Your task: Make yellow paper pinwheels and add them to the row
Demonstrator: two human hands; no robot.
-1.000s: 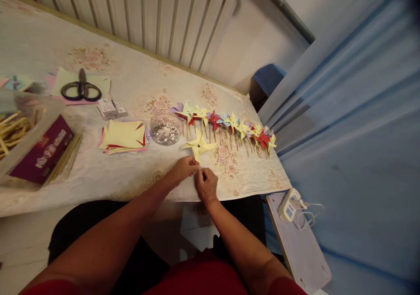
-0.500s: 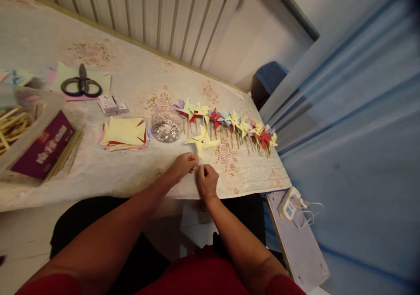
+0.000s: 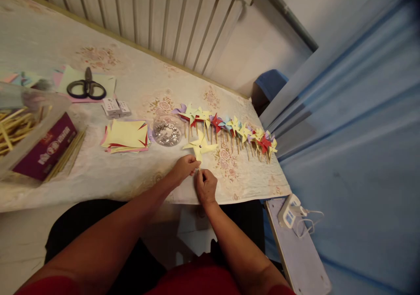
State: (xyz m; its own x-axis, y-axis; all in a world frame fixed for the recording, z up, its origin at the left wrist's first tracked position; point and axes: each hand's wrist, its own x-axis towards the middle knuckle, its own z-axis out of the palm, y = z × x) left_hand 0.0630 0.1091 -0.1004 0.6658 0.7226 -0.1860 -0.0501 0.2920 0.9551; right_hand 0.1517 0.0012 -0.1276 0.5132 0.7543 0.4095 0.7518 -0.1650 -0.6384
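A yellow paper pinwheel (image 3: 201, 147) with a dark pin at its centre faces up over the table in front of me. Just below its blades, my left hand (image 3: 185, 168) pinches the thin stick between thumb and fingers. My right hand (image 3: 206, 186) is closed around the lower part of that stick, most of which is hidden in the fingers. Behind the pinwheel lies a row of finished pinwheels (image 3: 234, 128) in yellow, red, purple and blue. A clear round container (image 3: 167, 130) of small metal pins stands to the left.
Further left lies a stack of coloured paper squares (image 3: 127, 135), with two small white boxes (image 3: 112, 107) behind. Black-handled scissors (image 3: 87, 87) rest on more paper. A plastic box (image 3: 49, 148) holds wooden sticks. At right, a power strip (image 3: 289, 211) sits on a small stand (image 3: 302, 255).
My left hand has come over to grip the stick, just under the blades. My right hand sits slightly lower on it. The view has shifted a little.
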